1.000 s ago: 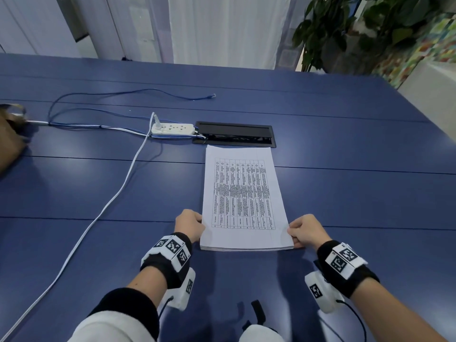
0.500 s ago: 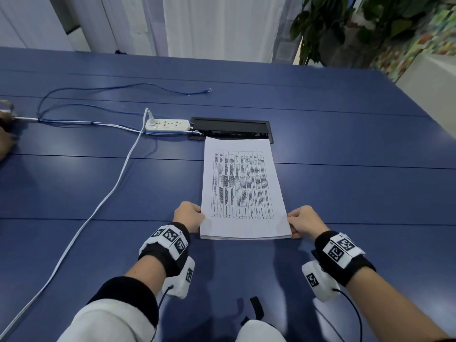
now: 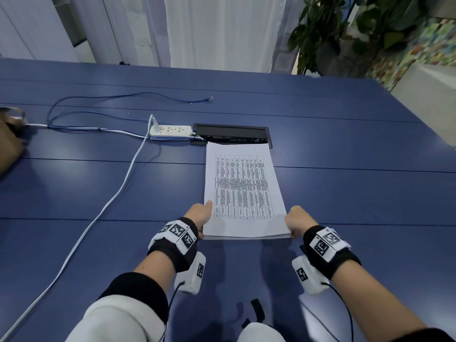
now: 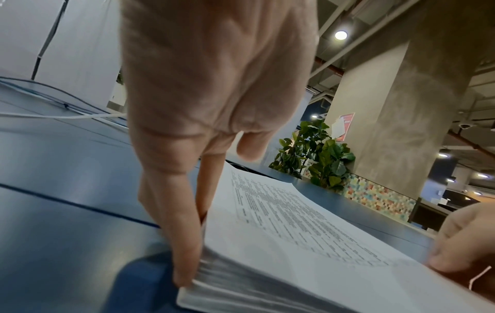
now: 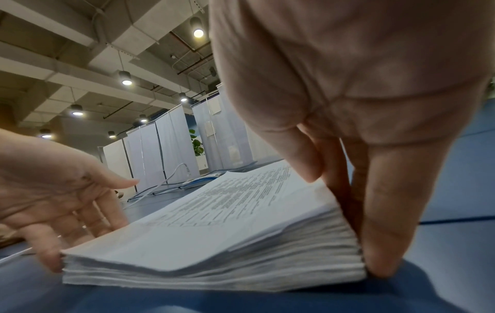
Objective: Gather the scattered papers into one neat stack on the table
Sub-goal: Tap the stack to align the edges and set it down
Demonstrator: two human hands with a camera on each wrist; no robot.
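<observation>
A person's left hand (image 3: 201, 214) and right hand (image 3: 297, 219) press straight fingers against opposite sides of the paper stack (image 3: 243, 193), which lies flat on the blue table (image 3: 345, 169), its far edge overlapping the black cable hatch (image 3: 230, 132).

stack (image 3: 243, 193): matt white printed paper | table (image 3: 345, 193): smooth blue, faint sheen | power strip (image 3: 170, 130): white plastic

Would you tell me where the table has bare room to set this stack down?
Bare table lies right of the paper stack, and between the stack and white cord. It is crowded beyond the stack: power strip, cable hatch, blue cables.
</observation>
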